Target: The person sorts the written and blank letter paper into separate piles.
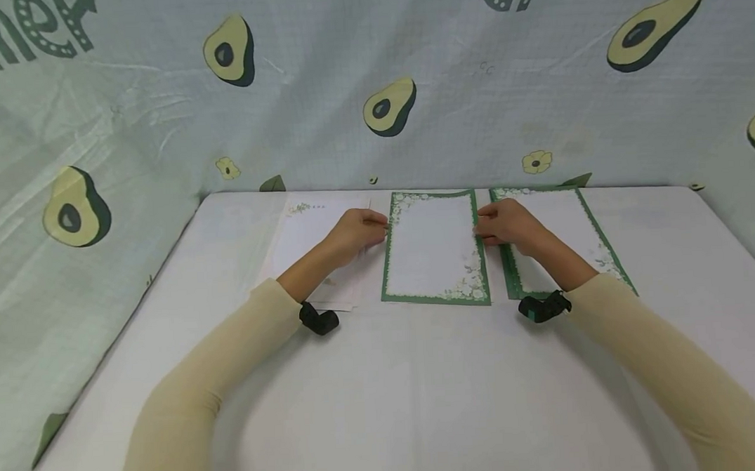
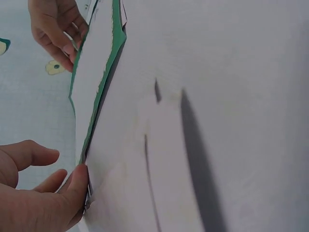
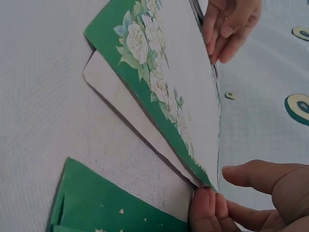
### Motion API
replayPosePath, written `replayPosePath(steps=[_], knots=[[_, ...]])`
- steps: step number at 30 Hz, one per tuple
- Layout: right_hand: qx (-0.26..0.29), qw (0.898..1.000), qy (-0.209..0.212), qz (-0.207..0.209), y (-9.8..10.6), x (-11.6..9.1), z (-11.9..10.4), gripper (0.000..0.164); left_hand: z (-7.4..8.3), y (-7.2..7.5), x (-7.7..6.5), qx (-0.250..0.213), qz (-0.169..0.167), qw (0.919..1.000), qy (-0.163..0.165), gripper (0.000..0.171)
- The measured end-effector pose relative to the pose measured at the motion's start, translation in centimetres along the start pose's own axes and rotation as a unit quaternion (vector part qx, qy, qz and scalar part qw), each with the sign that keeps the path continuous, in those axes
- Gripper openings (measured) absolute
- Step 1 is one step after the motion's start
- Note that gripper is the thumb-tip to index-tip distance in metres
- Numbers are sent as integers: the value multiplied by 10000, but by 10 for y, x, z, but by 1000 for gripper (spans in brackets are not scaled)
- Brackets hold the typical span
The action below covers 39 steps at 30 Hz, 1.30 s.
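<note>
In the head view, a green-bordered sheet of paper (image 1: 438, 250) with white flowers lies mid-table between both hands. My left hand (image 1: 356, 234) touches its left edge; my right hand (image 1: 506, 224) touches its right edge. The left wrist view shows the left fingers (image 2: 73, 193) against the edge, the thumb held apart. Likewise, the right fingers (image 3: 208, 208) meet the edge in the right wrist view, the thumb clear of it. Beneath the bordered sheet, a pale sheet (image 3: 123, 104) sticks out along one side.
Left of the middle sheet lie pale sheets (image 1: 310, 228) with a small floral print. More green-bordered paper (image 1: 556, 213) lies at the right, partly under the right hand and wrist. An avocado-print cloth (image 1: 319, 69) hangs behind the white table (image 1: 409, 389).
</note>
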State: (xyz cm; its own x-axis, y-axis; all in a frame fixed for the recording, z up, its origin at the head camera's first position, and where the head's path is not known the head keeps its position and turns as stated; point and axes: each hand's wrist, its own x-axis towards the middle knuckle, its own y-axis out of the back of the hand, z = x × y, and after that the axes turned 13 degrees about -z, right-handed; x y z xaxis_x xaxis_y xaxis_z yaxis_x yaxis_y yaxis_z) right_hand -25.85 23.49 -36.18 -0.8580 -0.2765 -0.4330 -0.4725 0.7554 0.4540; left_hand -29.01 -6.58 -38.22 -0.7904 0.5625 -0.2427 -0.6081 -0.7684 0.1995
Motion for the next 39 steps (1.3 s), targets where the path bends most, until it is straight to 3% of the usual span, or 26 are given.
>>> replayPosePath(steps=[5,8,12,15,18,23,30,39], knots=[[37,10000,40,49,-1,-2,-1,61,-3,1,-1,315,-11,9990,-309,43],[76,9999,114,64,1,-3,0,59,-3,0,0,252,27,9988,-428,46],[38,9986,515,118,5,-3,4,56,-1,0,3,-479,198,9977,-443,49],[70,9962,853,159,8,0,9,53,2,-1,4,-1139,446,9915,-436,47],[149,9948,997,141,7,2,14,52,3,-1,6,-1467,682,9860,-392,43],[11,9942,1038,264,2,3,18,52,1,-2,10,-1738,921,9797,-377,37],[33,9919,1215,357,0,-2,17,54,1,-6,13,-1875,997,9767,-302,31],[11,9869,1284,976,-3,-6,21,49,0,-8,15,-2178,1049,9703,-91,30]])
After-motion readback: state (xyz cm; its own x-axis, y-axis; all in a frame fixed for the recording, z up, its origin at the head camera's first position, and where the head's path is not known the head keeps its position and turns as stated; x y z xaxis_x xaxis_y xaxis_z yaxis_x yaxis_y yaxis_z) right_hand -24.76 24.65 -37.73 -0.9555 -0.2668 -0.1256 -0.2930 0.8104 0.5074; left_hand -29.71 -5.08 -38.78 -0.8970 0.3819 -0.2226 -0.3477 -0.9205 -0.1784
